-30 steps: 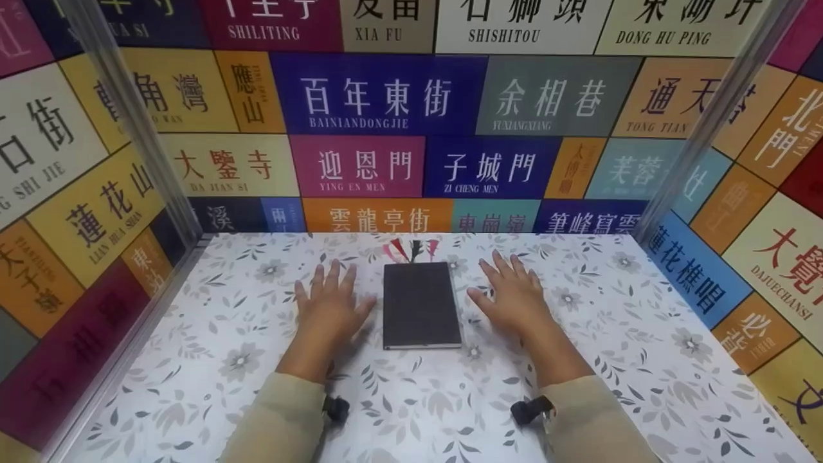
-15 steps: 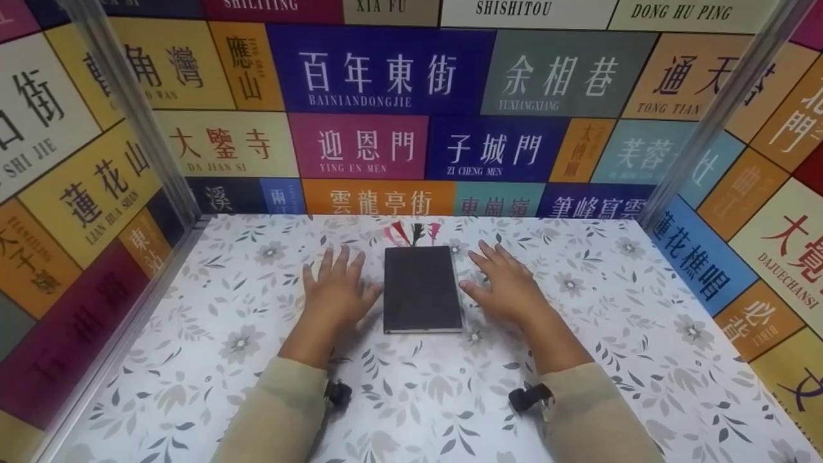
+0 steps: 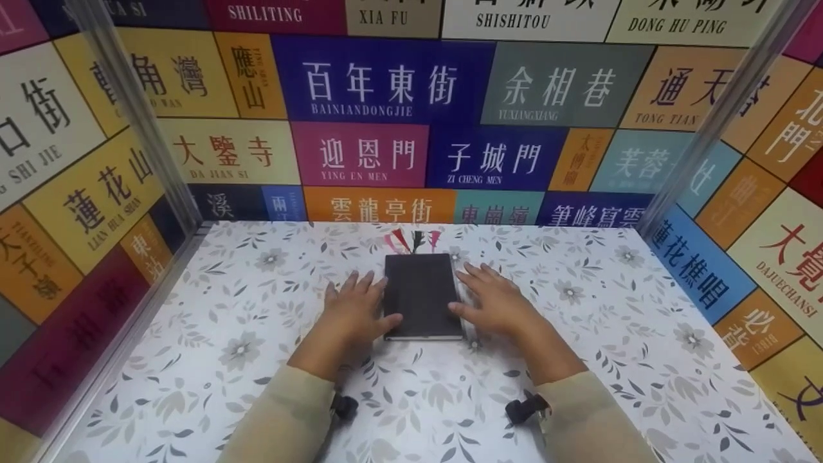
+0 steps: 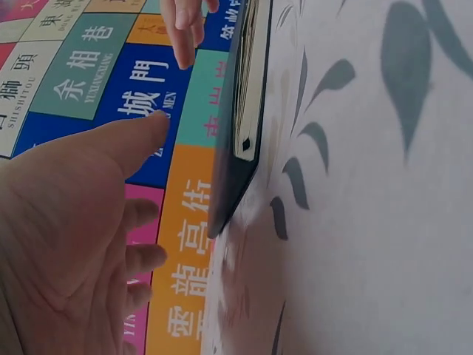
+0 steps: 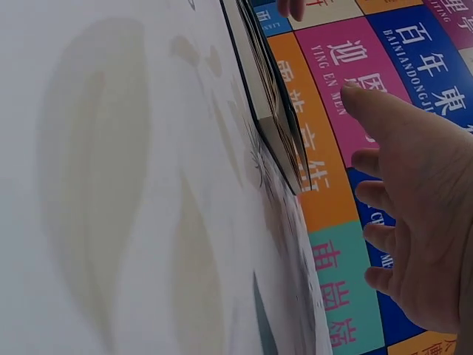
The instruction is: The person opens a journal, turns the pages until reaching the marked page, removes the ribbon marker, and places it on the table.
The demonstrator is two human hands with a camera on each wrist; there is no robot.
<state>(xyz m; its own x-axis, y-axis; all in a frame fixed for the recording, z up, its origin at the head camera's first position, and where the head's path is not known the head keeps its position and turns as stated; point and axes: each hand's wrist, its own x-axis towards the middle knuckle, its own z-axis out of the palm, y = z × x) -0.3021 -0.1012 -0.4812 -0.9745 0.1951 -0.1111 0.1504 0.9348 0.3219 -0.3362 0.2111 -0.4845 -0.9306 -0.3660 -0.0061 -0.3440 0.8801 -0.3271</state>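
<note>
A closed black-covered book (image 3: 421, 296) lies flat on the floral tabletop, with red, pink and dark tassels (image 3: 415, 241) at its far end. Beside its left edge is my left hand (image 3: 353, 312), fingers spread, the thumb reaching over the cover's left edge. My right hand (image 3: 498, 302) hovers near the right edge, thumb tip at the cover's border. Page edges of the book (image 4: 251, 81) show in the left wrist view, apart from the left thumb. Loosely extended fingers of the right hand (image 5: 421, 200) appear in the right wrist view, also apart from the book (image 5: 270, 103).
The white floral tabletop (image 3: 244, 405) surrounds the book. Colourful panels with Chinese lettering (image 3: 379, 83) stand behind it and along both sides. Clear corner posts (image 3: 707, 128) rise at the back. A dark wrist device (image 3: 527, 408) sits at the right cuff, with another (image 3: 345, 406) at the left.
Both hands have moved inward toward the book. The left thumb now overlaps its cover in the head view. The book stays in place on the table while the head view shifts slightly.
</note>
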